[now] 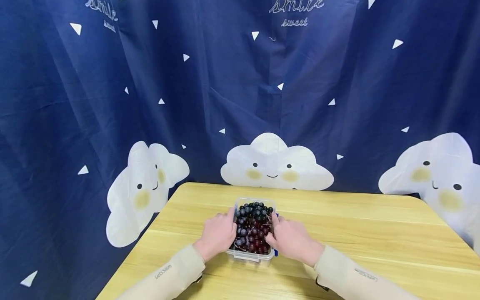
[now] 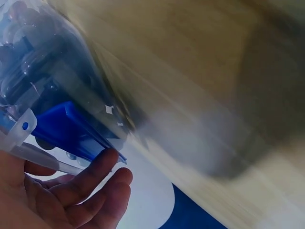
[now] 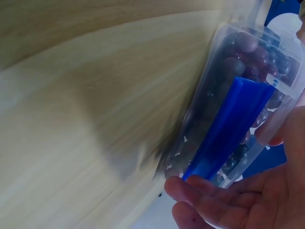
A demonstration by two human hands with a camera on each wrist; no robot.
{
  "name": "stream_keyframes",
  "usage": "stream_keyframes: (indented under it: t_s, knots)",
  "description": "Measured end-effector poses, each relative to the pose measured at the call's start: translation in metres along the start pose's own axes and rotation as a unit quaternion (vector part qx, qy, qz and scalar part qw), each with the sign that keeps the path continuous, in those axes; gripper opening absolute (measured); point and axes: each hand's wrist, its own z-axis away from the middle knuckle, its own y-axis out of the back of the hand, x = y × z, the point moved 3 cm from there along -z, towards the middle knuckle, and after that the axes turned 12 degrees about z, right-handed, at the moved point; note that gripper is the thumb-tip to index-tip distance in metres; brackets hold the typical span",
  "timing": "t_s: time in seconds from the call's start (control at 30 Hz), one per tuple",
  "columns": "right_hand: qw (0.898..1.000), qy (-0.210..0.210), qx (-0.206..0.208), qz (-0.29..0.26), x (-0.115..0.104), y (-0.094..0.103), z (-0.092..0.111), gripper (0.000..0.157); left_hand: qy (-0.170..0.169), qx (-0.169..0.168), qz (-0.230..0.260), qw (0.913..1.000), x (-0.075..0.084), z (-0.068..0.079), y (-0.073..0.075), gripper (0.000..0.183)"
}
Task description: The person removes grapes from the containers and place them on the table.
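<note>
A clear plastic food container [image 1: 249,261] full of dark grapes [image 1: 255,228] is at the middle of the table, its top uncovered. My left hand [image 1: 217,234] holds its left side, with the thumb at the rim. On the opposite side my right hand [image 1: 293,239] grips the container in the same way, thumb and index finger along the rim. In the left wrist view, fingers touch a blue side latch [image 2: 71,129] that hangs down. Another blue latch [image 3: 231,126] hangs along the wall in the right wrist view, with fingertips at its lower end.
The wooden table [image 1: 360,233] extends around the container, mostly to the right. Behind it hangs a dark blue curtain [image 1: 225,83] printed with white clouds and triangles, close to the table's far edge.
</note>
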Motion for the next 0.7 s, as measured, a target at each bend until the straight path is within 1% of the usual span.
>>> stream_keyframes:
  t_s: [0.13,0.23,0.3,0.4,0.53,0.7]
  knots:
    - [1.000,-0.002,-0.002,0.003,0.002,0.001,0.003,0.070,-0.009,0.006,-0.006,0.9999,0.005,0.001,0.002,0.028]
    - [1.000,-0.004,-0.006,0.004,0.004,0.002,0.005,0.069,-0.005,0.005,0.002,1.0000,0.007,0.001,0.001,0.021]
    - [1.000,-0.004,-0.007,0.003,0.005,0.003,0.007,0.069,-0.001,0.002,0.007,1.0000,0.008,0.001,0.001,0.019]
    - [1.000,-0.002,-0.005,0.002,0.005,0.004,0.009,0.069,0.006,-0.005,0.016,0.9998,0.009,0.001,0.001,0.017]
    - [1.000,0.001,-0.006,0.003,0.006,0.006,0.013,0.068,0.005,-0.012,0.021,0.9997,0.011,0.003,0.001,0.016]
    - [1.000,0.000,-0.006,0.001,0.005,0.007,0.014,0.067,-0.001,-0.005,0.012,0.9999,0.012,0.005,0.000,0.016]
